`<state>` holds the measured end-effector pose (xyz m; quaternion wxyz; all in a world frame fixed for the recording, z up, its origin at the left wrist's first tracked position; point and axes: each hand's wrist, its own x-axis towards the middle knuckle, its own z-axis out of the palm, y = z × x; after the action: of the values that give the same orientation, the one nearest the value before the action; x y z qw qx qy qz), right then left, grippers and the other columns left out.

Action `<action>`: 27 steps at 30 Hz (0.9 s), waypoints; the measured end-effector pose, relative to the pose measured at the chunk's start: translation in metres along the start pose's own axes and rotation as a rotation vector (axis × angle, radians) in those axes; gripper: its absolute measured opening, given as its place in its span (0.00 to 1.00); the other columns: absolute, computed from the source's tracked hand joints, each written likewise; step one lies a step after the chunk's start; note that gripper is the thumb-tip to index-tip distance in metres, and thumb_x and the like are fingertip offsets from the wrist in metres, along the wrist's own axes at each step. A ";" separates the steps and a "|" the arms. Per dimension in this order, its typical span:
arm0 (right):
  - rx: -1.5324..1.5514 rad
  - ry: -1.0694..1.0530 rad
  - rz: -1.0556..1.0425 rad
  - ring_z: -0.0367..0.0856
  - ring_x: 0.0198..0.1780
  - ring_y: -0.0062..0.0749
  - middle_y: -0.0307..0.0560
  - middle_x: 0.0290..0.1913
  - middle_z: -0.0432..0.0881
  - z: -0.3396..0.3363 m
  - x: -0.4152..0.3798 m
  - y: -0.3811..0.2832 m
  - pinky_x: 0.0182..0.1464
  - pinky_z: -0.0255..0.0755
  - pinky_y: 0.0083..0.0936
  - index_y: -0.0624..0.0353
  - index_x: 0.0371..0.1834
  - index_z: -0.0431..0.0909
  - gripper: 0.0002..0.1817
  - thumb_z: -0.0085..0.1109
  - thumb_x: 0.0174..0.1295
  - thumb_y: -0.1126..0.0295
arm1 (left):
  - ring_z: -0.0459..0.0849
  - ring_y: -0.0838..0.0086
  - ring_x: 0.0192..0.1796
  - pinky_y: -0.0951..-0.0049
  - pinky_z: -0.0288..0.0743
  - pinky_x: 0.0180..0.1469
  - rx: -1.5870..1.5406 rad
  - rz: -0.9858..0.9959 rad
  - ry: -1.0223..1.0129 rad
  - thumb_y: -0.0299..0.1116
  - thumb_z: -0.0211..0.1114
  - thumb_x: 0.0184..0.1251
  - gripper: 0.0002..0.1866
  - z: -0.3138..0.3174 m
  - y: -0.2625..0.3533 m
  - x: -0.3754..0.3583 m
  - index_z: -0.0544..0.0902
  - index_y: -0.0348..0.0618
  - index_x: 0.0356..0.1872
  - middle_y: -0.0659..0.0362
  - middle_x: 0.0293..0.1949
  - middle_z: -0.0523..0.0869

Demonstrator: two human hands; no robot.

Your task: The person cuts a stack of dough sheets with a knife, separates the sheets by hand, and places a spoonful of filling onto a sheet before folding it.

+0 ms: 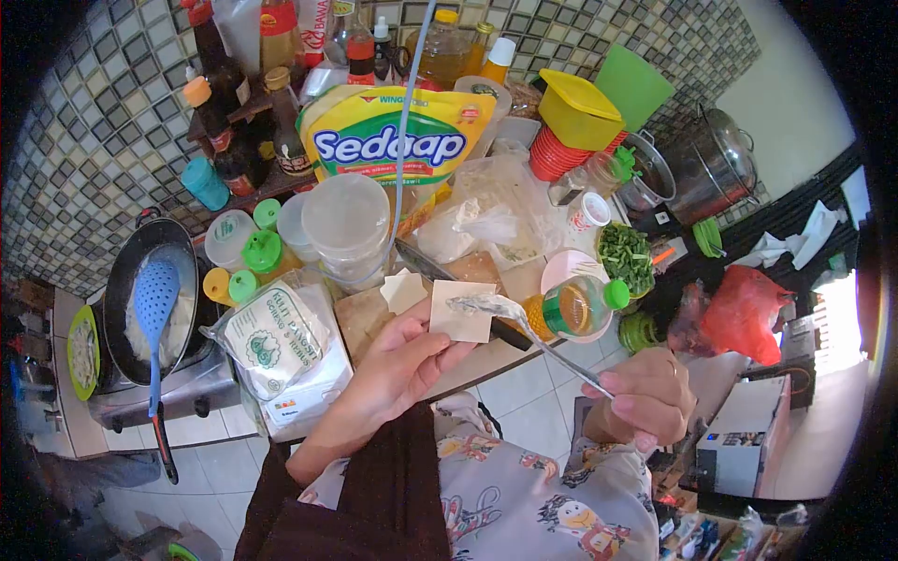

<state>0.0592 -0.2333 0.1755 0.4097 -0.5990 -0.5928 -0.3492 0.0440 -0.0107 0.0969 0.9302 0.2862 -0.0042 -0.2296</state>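
My left hand holds a pale square dumpling wrapper by its lower left edge, between thumb and fingers. Over it lies the tip of a metal spoon, coated with whitish paste. The spoon's handle is gripped in my right hand. Behind the left hand, more wrappers rest on a wooden cutting board. A knife lies partly hidden behind the held wrapper. To the left, a plastic pack of wrappers sits on a white box-shaped device.
On the left stove, a pan holds a blue slotted spoon. A bottle of yellow liquid lies tilted near a bowl of chopped greens. Bottles, jars and a Sedaap bag crowd the back. A red plastic bag is at right.
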 end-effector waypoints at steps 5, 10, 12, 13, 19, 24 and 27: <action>0.011 0.007 -0.034 0.79 0.22 0.36 0.59 0.27 0.77 0.001 0.002 -0.001 0.20 0.75 0.22 0.72 0.27 0.73 0.15 0.50 0.59 0.66 | 0.74 0.69 0.54 0.77 0.69 0.57 0.004 -0.003 0.006 0.19 0.44 0.62 0.19 0.003 0.002 -0.001 0.62 0.29 0.56 0.49 0.52 0.72; 0.034 -0.088 -0.026 0.79 0.22 0.36 0.58 0.26 0.76 -0.002 0.006 -0.002 0.21 0.77 0.22 0.72 0.26 0.73 0.16 0.50 0.60 0.66 | 0.74 0.69 0.54 0.77 0.68 0.58 -0.007 0.020 -0.002 0.19 0.44 0.62 0.19 0.003 0.001 -0.001 0.62 0.28 0.56 0.49 0.52 0.72; 0.010 -0.059 0.021 0.79 0.23 0.36 0.57 0.27 0.76 -0.001 0.005 -0.005 0.21 0.77 0.23 0.71 0.26 0.72 0.16 0.49 0.61 0.65 | 0.74 0.69 0.54 0.77 0.68 0.58 -0.008 0.018 -0.001 0.19 0.44 0.62 0.19 0.003 0.001 -0.001 0.63 0.28 0.55 0.49 0.52 0.72; 0.010 -0.059 0.021 0.79 0.23 0.36 0.57 0.27 0.76 -0.001 0.002 -0.006 0.21 0.77 0.23 0.71 0.26 0.72 0.16 0.49 0.61 0.65 | 0.73 0.67 0.54 0.75 0.68 0.58 -0.007 0.012 0.019 0.18 0.45 0.60 0.21 0.004 0.001 -0.002 0.61 0.28 0.57 0.48 0.53 0.71; -0.012 0.033 -0.040 0.79 0.22 0.35 0.58 0.28 0.75 -0.001 -0.001 -0.004 0.18 0.76 0.23 0.71 0.27 0.71 0.17 0.47 0.62 0.64 | 0.73 0.68 0.54 0.75 0.68 0.58 -0.008 0.021 0.007 0.18 0.45 0.61 0.21 0.002 0.001 -0.001 0.61 0.28 0.56 0.48 0.53 0.71; -0.078 -0.125 0.050 0.78 0.21 0.35 0.57 0.27 0.76 0.001 0.006 -0.003 0.19 0.76 0.20 0.70 0.26 0.71 0.17 0.48 0.62 0.63 | 0.73 0.70 0.55 0.77 0.68 0.58 -0.003 0.029 -0.016 0.19 0.45 0.62 0.19 0.003 0.002 -0.002 0.63 0.30 0.56 0.50 0.52 0.72; -0.095 -0.107 0.064 0.79 0.22 0.35 0.58 0.28 0.77 0.002 0.003 -0.002 0.19 0.76 0.20 0.70 0.28 0.72 0.17 0.48 0.62 0.62 | 0.73 0.70 0.55 0.77 0.67 0.58 0.011 0.023 -0.014 0.19 0.45 0.62 0.20 0.003 0.002 -0.002 0.62 0.30 0.56 0.50 0.53 0.72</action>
<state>0.0570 -0.2301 0.1777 0.3595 -0.6543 -0.5770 -0.3312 0.0428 -0.0102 0.1008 0.9311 0.2897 -0.0154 -0.2210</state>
